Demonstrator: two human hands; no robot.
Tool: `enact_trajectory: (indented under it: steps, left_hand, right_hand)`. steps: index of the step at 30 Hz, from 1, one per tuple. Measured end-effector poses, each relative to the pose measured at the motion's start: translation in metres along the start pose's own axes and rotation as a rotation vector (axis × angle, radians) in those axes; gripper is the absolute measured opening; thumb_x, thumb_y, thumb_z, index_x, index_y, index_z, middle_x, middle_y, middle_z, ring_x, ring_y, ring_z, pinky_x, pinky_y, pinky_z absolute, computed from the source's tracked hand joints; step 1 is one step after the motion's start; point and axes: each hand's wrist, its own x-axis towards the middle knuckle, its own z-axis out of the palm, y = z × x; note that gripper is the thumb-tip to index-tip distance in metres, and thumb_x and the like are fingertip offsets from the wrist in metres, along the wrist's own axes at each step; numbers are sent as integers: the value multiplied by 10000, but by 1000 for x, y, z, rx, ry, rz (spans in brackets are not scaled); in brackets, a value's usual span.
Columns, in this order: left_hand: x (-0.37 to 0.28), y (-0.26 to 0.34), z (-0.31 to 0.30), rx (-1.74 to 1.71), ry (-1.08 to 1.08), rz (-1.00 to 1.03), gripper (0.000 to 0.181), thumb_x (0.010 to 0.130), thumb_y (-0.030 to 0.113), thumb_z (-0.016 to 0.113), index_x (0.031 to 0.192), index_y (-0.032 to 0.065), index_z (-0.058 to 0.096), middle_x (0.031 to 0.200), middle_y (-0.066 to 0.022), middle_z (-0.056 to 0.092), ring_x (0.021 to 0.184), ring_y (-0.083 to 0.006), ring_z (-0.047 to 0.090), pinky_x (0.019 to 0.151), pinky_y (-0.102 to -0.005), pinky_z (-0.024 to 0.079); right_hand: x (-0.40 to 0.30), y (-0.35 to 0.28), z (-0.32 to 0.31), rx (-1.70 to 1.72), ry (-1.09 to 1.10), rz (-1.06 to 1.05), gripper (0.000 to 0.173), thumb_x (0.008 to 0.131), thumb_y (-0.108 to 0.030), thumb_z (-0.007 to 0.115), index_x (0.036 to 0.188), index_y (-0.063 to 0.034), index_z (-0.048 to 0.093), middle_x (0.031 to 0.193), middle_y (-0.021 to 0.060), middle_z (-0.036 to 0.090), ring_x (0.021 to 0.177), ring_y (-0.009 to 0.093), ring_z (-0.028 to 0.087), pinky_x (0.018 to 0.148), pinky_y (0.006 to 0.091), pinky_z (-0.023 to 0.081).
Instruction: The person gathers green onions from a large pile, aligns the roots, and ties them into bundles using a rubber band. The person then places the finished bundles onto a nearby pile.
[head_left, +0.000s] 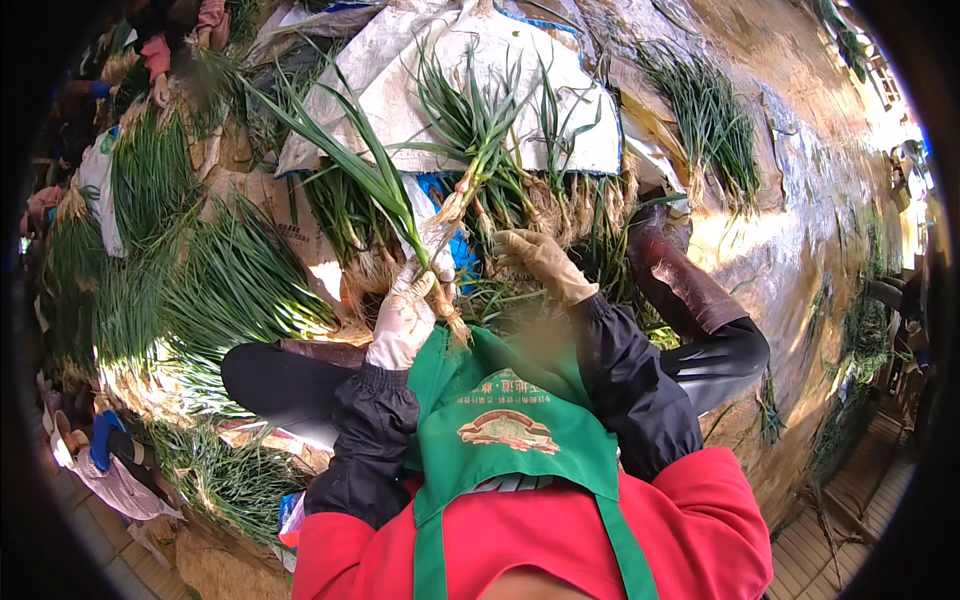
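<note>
My left hand (405, 307), in a pale glove, is closed around the lower stem of a green allium plant (409, 225); its roots hang over my green apron (517, 420) and its leaves point up and left. My right hand (544, 262), also gloved, is raised with its fingers apart and nothing seen in it. Just above and between the hands, a small bunch of allium plants (472, 165) lies with its roots towards me, its leaves on a white woven sack (375, 97). More rooted plants (577, 199) line the sack's near edge.
Large heaps of green allium plants (225, 270) spread at the left. Another bunch (705, 120) lies on sacking at the upper right. Other people work at the upper left, where a co-worker's hand (160, 90) shows. My bent knees flank the work spot.
</note>
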Motion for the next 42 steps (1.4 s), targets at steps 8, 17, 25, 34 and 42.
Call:
enact_trajectory:
  steps: [8, 17, 25, 34, 42]
  left_hand:
    - [6, -7, -30, 30, 280, -71, 217, 894, 160, 540, 1102, 102, 565, 879, -33, 593, 709, -142, 554, 581, -282, 457]
    - [21, 2, -19, -28, 92, 4, 142, 900, 205, 549, 976, 87, 567, 837, -44, 582, 757, -192, 559, 745, -357, 470]
    - [-4, -27, 8, -112, 65, -173, 254, 929, 321, 479, 947, 71, 515, 665, 13, 412, 558, -110, 384, 549, -245, 352]
    - [-7, -24, 8, 303, 436, 274, 299, 934, 390, 456, 785, 132, 484, 541, 61, 383, 418, -48, 329, 380, -190, 272]
    - [49, 27, 22, 459, 300, 105, 214, 887, 116, 559, 1094, 61, 577, 693, 7, 538, 526, -72, 461, 404, -187, 326]
  right_hand:
    - [18, 8, 104, 760, 67, -13, 197, 906, -169, 541, 1018, -24, 612, 797, 12, 600, 720, 94, 569, 620, 216, 457]
    - [-14, 46, 40, -475, 352, 35, 376, 854, -246, 574, 1151, -15, 556, 895, 148, 624, 776, 270, 610, 695, 376, 493]
    - [19, 12, 81, 801, -376, 42, 325, 877, -321, 575, 989, -17, 591, 855, 51, 632, 734, 132, 585, 617, 260, 485]
    - [24, -2, 102, 247, 274, 2, 271, 905, -295, 495, 966, -60, 617, 537, 1, 440, 474, 168, 414, 487, 276, 370]
    - [64, -24, 53, -937, 742, -337, 757, 758, -225, 675, 1357, -23, 259, 840, 142, 558, 678, 301, 575, 580, 406, 452]
